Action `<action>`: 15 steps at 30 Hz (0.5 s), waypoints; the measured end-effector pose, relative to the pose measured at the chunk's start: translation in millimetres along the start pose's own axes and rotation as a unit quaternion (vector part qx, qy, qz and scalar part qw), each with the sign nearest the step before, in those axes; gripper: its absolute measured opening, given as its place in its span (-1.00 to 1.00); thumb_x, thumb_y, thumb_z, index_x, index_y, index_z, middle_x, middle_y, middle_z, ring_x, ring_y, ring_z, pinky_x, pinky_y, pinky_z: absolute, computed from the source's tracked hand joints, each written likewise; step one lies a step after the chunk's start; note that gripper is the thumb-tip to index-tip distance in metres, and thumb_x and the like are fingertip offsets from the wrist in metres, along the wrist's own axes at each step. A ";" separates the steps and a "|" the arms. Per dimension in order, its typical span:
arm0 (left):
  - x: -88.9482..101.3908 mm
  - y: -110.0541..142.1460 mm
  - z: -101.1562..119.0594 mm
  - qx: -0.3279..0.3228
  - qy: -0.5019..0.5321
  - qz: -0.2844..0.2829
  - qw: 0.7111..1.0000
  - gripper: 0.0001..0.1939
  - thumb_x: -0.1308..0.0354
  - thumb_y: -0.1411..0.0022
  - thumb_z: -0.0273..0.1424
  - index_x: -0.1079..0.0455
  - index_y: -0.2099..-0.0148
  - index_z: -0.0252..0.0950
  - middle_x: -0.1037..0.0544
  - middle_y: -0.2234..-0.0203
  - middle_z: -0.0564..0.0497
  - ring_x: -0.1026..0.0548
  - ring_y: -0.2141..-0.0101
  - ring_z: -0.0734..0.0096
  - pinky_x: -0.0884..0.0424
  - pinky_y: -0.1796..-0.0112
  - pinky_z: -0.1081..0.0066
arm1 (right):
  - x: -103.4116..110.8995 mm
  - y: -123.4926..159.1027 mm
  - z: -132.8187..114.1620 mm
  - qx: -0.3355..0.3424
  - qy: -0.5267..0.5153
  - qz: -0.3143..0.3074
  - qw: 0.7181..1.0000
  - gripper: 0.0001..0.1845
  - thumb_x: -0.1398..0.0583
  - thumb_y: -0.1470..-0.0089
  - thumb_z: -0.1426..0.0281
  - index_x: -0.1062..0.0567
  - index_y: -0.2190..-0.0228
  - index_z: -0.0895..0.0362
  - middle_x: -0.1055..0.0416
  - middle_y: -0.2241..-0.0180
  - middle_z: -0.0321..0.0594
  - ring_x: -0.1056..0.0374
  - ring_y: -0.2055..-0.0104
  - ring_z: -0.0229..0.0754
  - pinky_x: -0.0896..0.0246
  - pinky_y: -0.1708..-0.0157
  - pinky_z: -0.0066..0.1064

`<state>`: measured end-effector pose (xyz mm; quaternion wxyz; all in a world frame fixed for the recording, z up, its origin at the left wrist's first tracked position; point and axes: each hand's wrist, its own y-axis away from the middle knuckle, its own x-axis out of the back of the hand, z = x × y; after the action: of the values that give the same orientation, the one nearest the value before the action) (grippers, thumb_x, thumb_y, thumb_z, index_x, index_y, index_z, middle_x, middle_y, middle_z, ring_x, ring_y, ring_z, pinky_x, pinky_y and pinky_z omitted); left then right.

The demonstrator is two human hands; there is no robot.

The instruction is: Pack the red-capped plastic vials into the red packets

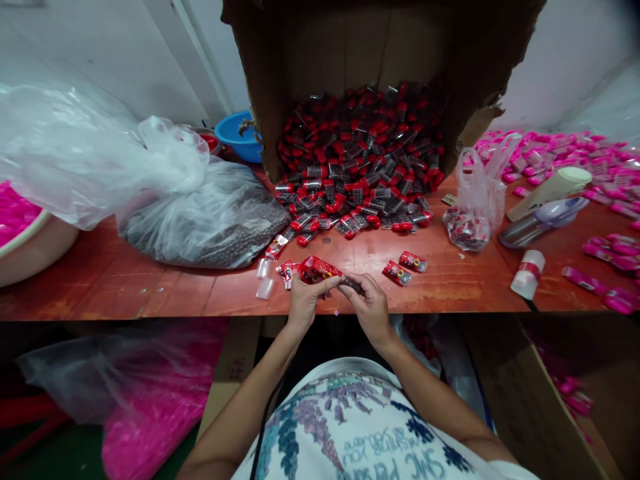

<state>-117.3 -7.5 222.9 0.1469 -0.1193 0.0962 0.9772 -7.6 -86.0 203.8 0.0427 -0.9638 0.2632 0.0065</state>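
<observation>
Two hands, red wrapper, dark piece — (both held)

From the right hand, the table has the box at twelve o'clock, the sack at ten, the bag at two.

A small packing or assembly workshop is suggested by the quantity of like pieces. A large cardboard box with ragged edges is turned open toward the front, and red-and-dark pieces are spread from its inside out onto a worn reddish tabletop. Pink pieces are heaped at the right; a clear plastic sack filled with dark pieces is set at the left, near a pale tub of pink ones. Below, more pink items are held in a clear bag and an open carton. Plain pale walls are seen behind.
</observation>
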 end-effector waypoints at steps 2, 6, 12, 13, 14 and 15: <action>-2.3 1.1 0.0 -0.005 -0.009 0.014 1.000 -0.78 -0.39 0.16 -0.41 -0.45 0.44 -0.39 -0.49 0.62 0.07 -0.35 0.69 0.57 -0.20 0.66 0.56 | -1.6 -0.1 2.1 -0.026 -0.032 0.000 0.999 -0.73 -0.27 0.00 0.33 -0.53 0.20 0.06 -0.47 0.27 -0.22 -0.40 0.22 -0.17 -0.32 0.21 -0.34; -9.6 4.7 -1.8 -0.002 0.031 0.040 0.999 -0.79 -0.37 0.13 -0.41 -0.43 0.44 -0.37 -0.50 0.62 0.07 -0.37 0.68 0.55 -0.20 0.65 0.55 | -5.8 -1.8 3.1 -0.136 -0.192 -0.008 0.972 -0.74 -0.27 0.01 0.30 -0.53 0.23 0.11 -0.51 0.32 -0.24 -0.40 0.37 -0.25 -0.34 0.37 -0.41; -24.4 11.7 -8.2 -0.024 0.074 0.085 0.993 -0.82 -0.36 0.11 -0.43 -0.41 0.49 -0.37 -0.46 0.66 0.10 -0.36 0.67 0.57 -0.26 0.62 0.55 | -12.3 -0.7 4.8 -0.146 -0.247 0.033 0.957 -0.75 -0.31 0.06 0.33 -0.52 0.27 0.14 -0.51 0.32 -0.25 -0.42 0.38 -0.26 -0.36 0.33 -0.39; -26.4 12.6 -9.5 -0.030 0.074 0.092 0.993 -0.82 -0.36 0.11 -0.44 -0.41 0.47 -0.37 -0.47 0.65 0.10 -0.35 0.67 0.58 -0.25 0.62 0.55 | -13.6 0.1 5.6 -0.128 -0.241 0.048 0.961 -0.76 -0.30 0.05 0.33 -0.52 0.28 0.13 -0.50 0.31 -0.26 -0.42 0.35 -0.26 -0.36 0.30 -0.39; -28.1 13.3 -10.8 -0.038 0.073 0.097 0.992 -0.82 -0.36 0.11 -0.45 -0.41 0.46 -0.38 -0.47 0.63 0.09 -0.35 0.67 0.58 -0.25 0.63 0.56 | -15.0 0.9 6.3 -0.108 -0.233 0.063 0.964 -0.78 -0.30 0.05 0.34 -0.51 0.29 0.12 -0.50 0.31 -0.28 -0.42 0.32 -0.26 -0.36 0.28 -0.40; -29.5 13.9 -12.0 -0.047 0.074 0.101 0.991 -0.81 -0.36 0.11 -0.45 -0.41 0.44 -0.38 -0.48 0.62 0.10 -0.35 0.66 0.59 -0.25 0.62 0.56 | -16.2 1.6 6.7 -0.088 -0.224 0.075 0.968 -0.79 -0.30 0.04 0.35 -0.51 0.29 0.11 -0.49 0.30 -0.29 -0.41 0.30 -0.27 -0.35 0.26 -0.41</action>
<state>-91.8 -31.0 221.3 0.0345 -0.1877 0.0727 0.9789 -22.4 -78.6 197.6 0.0147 -0.9151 0.3169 0.2488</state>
